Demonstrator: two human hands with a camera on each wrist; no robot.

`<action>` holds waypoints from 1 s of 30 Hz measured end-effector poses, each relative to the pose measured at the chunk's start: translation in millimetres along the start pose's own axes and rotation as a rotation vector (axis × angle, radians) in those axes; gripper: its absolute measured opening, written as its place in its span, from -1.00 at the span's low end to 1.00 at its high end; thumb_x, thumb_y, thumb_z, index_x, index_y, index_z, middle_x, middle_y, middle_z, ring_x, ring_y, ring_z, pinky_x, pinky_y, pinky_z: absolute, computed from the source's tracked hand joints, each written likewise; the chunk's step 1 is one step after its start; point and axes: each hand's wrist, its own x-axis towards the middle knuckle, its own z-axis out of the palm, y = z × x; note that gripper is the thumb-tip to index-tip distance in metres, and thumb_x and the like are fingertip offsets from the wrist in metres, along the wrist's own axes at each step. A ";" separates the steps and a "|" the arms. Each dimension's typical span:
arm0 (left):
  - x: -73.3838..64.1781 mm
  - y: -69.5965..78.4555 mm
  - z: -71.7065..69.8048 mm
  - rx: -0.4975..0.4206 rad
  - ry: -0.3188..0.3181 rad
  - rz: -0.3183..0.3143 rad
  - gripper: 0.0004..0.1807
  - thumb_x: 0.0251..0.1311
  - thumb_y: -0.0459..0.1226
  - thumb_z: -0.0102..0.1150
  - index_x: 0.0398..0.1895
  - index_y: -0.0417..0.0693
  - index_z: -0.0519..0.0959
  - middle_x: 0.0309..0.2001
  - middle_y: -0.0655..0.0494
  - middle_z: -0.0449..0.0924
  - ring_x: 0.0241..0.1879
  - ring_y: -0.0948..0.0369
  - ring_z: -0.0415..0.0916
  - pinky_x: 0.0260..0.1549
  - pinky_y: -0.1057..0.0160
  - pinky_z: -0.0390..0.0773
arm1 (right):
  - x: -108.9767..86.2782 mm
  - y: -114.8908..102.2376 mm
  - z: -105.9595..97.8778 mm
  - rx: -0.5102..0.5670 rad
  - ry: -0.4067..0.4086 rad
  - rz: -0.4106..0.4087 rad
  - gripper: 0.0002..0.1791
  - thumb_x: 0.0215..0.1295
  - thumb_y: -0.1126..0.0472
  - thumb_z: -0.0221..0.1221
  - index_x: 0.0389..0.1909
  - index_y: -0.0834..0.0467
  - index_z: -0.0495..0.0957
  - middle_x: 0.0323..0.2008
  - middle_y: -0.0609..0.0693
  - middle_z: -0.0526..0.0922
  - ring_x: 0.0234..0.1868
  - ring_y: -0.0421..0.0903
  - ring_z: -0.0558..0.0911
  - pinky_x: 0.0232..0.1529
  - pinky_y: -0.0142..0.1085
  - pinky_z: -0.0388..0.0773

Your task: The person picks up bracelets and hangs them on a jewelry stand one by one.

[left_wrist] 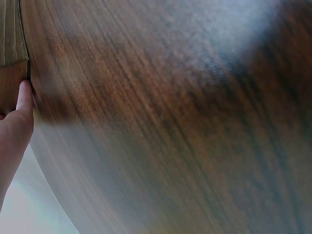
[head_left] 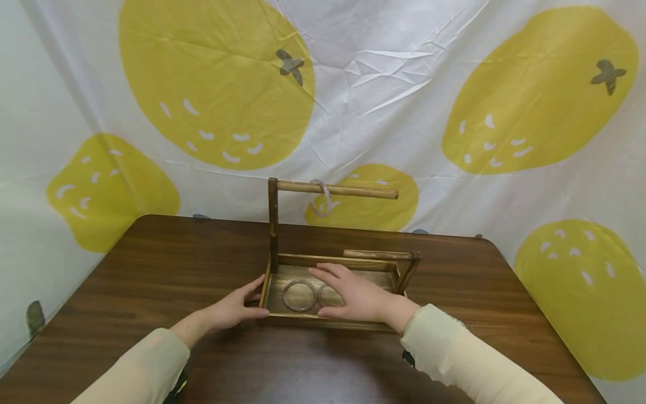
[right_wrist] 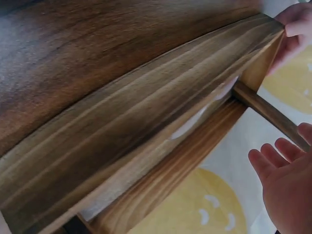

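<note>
A wooden tray stand with two upright posts and side bars sits on the table. My left hand touches its left end, thumb at the front corner and fingers along the end wall. The left wrist view shows the left thumb straight against the tray's corner. My right hand is over the tray, fingers spread and slightly bent. A pale translucent bangle lies in the tray; a second bangle beside it is partly hidden by the right hand. Another bangle hangs on the upper bar.
The lower bar points left from the short post at the tray's right end, close behind my right hand. The dark wooden table backs onto a white curtain printed with yellow lemons.
</note>
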 end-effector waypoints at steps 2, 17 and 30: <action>0.1 -0.6 -0.1 -0.005 0.005 -0.001 -0.03 0.17 -0.19 0.22 0.47 -0.24 -0.18 0.44 -0.35 -0.16 0.35 -0.22 0.09 0.21 -0.14 0.29 | -0.2 2.2 1.6 0.005 -0.005 0.009 -0.11 0.18 -0.18 0.18 0.46 -0.03 0.01 0.41 0.14 0.13 0.38 0.09 0.21 0.27 -0.02 0.32; -0.4 -2.1 0.1 -0.007 0.014 0.006 -0.02 0.17 -0.18 0.23 0.47 -0.24 -0.18 0.44 -0.35 -0.16 0.34 -0.22 0.11 0.22 -0.14 0.28 | 1.4 16.6 14.8 0.026 -0.027 0.085 -0.16 0.20 -0.16 0.17 0.45 -0.07 0.04 0.40 0.10 0.16 0.36 0.11 0.25 0.19 0.02 0.39; -1.7 -0.1 0.9 -0.006 0.019 -0.001 -0.03 0.17 -0.19 0.22 0.47 -0.21 -0.18 0.44 -0.35 -0.13 0.34 -0.21 0.12 0.20 -0.14 0.30 | 4.4 34.2 24.3 0.053 -0.064 0.147 -0.17 0.20 -0.20 0.15 0.43 -0.04 0.08 0.40 0.10 0.16 0.40 0.20 0.16 0.24 0.09 0.30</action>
